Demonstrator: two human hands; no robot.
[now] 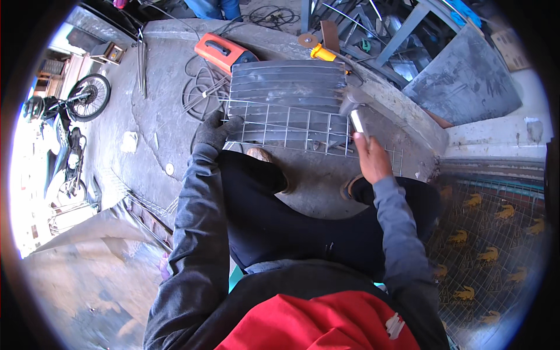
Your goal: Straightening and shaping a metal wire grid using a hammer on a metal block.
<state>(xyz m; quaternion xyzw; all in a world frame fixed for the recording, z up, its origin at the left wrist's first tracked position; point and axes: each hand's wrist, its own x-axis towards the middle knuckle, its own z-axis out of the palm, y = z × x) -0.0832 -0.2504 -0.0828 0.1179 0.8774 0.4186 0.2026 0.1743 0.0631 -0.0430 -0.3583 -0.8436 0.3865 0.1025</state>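
Observation:
My left hand (pixel 219 131), in a dark grey glove, is closed on the left edge of a wire mesh panel (pixel 277 125). The mesh lies over the near part of a dark slatted metal surface (pixel 286 79) in front of my knees. In my bare right hand (pixel 373 157) is a hammer (pixel 357 122), gripped by its shiny metal shaft. Its blurred head is at the right edge of the slatted surface, close to the mesh; whether it touches cannot be made out.
Beyond the slats stand an orange machine (pixel 221 53) and a yellow power tool (pixel 322 53). Cables (pixel 207 87) coil on the floor to their left. At the right are a concrete ledge (pixel 402 108), a grey sheet (pixel 466 79) and scrap metal. A motorcycle (pixel 67 125) is parked far left.

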